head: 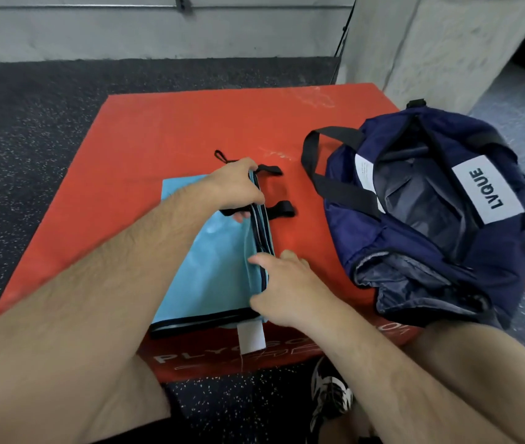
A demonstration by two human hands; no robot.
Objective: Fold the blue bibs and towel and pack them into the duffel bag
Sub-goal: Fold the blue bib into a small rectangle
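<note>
The folded stack of blue bibs [213,267] lies flat on the red plyo box [158,139]. Your left hand [235,187] curls round the far end of its right edge, beside the black straps [282,209], and your right hand [283,290] pinches the near end. The open navy duffel bag [347,238] sits right of your fingers, untouched.

place: gym | red plyo box [174,129] | speckled rubber floor [30,123] (concrete wall [94,33] behind)
</note>
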